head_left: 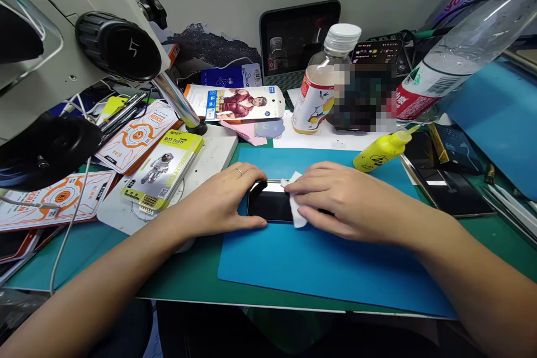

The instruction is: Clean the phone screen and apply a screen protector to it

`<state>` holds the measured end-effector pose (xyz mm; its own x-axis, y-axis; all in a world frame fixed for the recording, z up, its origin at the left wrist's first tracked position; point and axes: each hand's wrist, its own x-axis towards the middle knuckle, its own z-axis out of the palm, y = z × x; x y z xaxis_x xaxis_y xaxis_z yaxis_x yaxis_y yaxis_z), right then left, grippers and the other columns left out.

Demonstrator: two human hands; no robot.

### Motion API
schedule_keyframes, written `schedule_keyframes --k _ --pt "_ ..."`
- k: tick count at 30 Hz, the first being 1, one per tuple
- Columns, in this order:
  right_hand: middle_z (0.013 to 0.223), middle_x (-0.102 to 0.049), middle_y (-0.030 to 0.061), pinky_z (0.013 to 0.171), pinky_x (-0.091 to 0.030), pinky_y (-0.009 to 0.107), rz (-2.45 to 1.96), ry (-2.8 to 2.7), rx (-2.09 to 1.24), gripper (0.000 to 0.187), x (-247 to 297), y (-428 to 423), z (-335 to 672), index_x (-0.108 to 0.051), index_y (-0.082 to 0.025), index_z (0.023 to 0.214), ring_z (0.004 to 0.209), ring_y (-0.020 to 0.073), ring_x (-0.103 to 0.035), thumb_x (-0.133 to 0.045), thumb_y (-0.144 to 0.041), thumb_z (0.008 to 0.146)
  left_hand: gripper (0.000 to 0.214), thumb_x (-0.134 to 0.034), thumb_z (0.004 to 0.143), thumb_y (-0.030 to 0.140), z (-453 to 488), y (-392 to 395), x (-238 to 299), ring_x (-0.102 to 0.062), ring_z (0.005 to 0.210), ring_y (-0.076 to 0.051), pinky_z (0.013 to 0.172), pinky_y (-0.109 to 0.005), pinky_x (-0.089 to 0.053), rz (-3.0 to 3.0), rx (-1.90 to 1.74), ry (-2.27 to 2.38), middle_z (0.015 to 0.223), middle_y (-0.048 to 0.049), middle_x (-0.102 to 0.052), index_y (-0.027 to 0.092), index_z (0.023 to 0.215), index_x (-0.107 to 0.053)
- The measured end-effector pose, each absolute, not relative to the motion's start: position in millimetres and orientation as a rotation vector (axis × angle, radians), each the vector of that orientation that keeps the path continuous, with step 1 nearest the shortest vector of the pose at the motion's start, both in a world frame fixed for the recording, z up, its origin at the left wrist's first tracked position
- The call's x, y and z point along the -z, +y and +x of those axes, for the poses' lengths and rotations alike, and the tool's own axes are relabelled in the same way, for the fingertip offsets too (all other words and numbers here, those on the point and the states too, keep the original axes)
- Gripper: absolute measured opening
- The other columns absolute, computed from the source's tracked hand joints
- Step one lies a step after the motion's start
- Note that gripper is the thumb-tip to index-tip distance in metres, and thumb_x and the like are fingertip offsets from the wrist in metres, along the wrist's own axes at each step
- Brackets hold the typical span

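A black phone (271, 206) lies flat on a blue mat (319, 263) in front of me. My left hand (222, 198) grips its left end, thumb along the near edge and fingers over the far edge, with a ring on one finger. My right hand (339, 196) lies palm down over the phone's right half, fingers together, pressing a small white wipe (296, 212) against the screen.
A yellow squeeze bottle (380, 152) lies at the mat's far right. Behind stand a drink bottle (321, 86) and a tilted clear bottle (457, 53). Packaged phone parts (161, 170) and a microscope arm (84, 50) crowd the left. More dark phones (448, 187) lie right.
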<state>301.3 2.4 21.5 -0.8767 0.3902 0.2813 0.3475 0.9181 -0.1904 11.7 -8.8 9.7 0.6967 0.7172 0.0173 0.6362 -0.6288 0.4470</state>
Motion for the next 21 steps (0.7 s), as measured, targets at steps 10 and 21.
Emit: schedule_keyframes --k 10,21 --pt "0.107 -0.088 0.0071 0.09 -0.059 0.04 -0.656 -2.746 -0.035 0.032 -20.6 6.7 311.7 -0.086 -0.015 0.108 0.087 0.0225 -0.078 -0.054 -0.021 0.109 0.056 -0.082 0.095 0.048 11.9 -7.5 -10.2 -0.068 0.124 -0.034 0.1 -0.049 -0.06 2.57 -0.208 1.036 0.136 -0.0154 -0.068 0.018 0.135 -0.058" --pt "0.113 -0.083 0.0153 0.081 -0.066 0.038 -0.561 -2.731 0.027 0.026 -19.6 7.7 323.5 -0.08 -0.011 0.11 0.096 0.0259 -0.079 -0.055 -0.018 0.108 0.06 -0.083 0.094 0.051 11.9 -6.2 -12.3 -0.066 0.124 -0.033 0.101 -0.048 -0.058 2.552 -0.187 1.033 0.135 -0.0147 -0.067 0.017 0.136 -0.058"
